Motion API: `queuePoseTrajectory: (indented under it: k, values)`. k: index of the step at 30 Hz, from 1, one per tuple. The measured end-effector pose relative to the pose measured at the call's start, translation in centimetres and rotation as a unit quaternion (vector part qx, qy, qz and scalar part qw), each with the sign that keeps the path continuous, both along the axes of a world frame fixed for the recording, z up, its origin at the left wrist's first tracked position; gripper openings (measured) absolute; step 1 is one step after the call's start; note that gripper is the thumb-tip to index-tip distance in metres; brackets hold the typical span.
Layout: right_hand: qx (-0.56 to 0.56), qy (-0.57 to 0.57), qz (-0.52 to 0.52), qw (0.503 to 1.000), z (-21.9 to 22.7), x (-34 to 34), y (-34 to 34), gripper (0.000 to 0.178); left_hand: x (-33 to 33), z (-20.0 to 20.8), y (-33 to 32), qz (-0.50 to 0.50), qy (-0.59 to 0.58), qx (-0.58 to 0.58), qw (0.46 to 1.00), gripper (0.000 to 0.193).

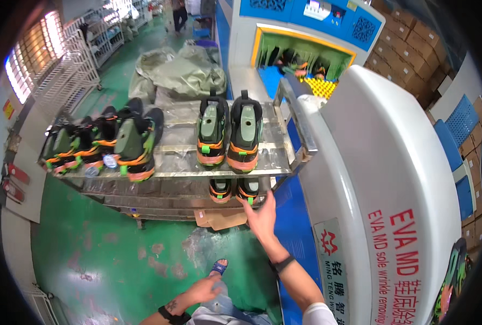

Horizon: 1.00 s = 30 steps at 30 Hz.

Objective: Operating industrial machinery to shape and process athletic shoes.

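Note:
My right hand (pixel 261 215) reaches to a black and orange shoe (pixel 248 189) on the rack's lower shelf. Its thumb is near the green heel tab and its fingers are spread to the right; whether it touches the shoe I cannot tell. Another such shoe (pixel 220 189) stands just left of it. Above them, a shoe pair, a left shoe (pixel 212 132) and a right shoe (pixel 244 132), stands heels toward me on the top shelf, with grey-green inserts inside. My left hand (pixel 202 290) hangs over my leg, holding nothing, fingers loosely apart.
Several similar shoes (pixel 135 142) line the left of the metal rack (pixel 184 174). A large white and blue machine (pixel 381 162) stands close on the right, its opening (pixel 306 59) holding more shoes. Covered sacks (pixel 181 76) lie behind the rack; cardboard (pixel 219 219) sits low beneath.

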State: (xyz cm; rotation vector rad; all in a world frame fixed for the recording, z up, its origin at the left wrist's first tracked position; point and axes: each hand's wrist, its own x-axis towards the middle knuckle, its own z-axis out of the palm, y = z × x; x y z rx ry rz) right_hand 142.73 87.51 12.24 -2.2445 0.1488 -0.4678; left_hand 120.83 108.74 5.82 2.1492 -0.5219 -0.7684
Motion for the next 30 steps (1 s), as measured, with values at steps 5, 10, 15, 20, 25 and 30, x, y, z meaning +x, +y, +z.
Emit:
queuePoseTrajectory:
  k: [5,10,15,20,25,30]
  values:
    - [-0.015,0.113,-0.028,0.993,0.9,7.1,4.3,0.051,3.6,1.8,4.6,0.113,0.04,0.011,0.993,0.049]
    - [0.117,0.12,-0.087,0.982,2.8,3.1,-1.2,0.039,10.0,4.4,1.1,0.146,0.158,-0.126,0.968,0.05]
    - [0.194,0.216,-0.129,0.948,11.6,-13.6,-3.9,0.039,12.0,7.4,-4.2,0.331,0.416,-0.348,0.772,0.063]
    - [0.119,0.181,-0.125,0.968,20.1,-26.0,-4.7,0.044,9.4,12.5,-11.2,0.209,0.598,-0.523,0.57,0.074]
    - [0.017,-0.08,-0.199,0.977,22.9,-39.7,-7.8,0.046,2.7,19.5,-20.5,0.0,0.544,-0.54,0.642,0.079]
    - [0.185,-0.157,-0.357,0.902,25.2,-54.7,-7.9,0.044,-5.9,23.7,-23.8,-0.202,0.44,-0.524,0.701,0.085]
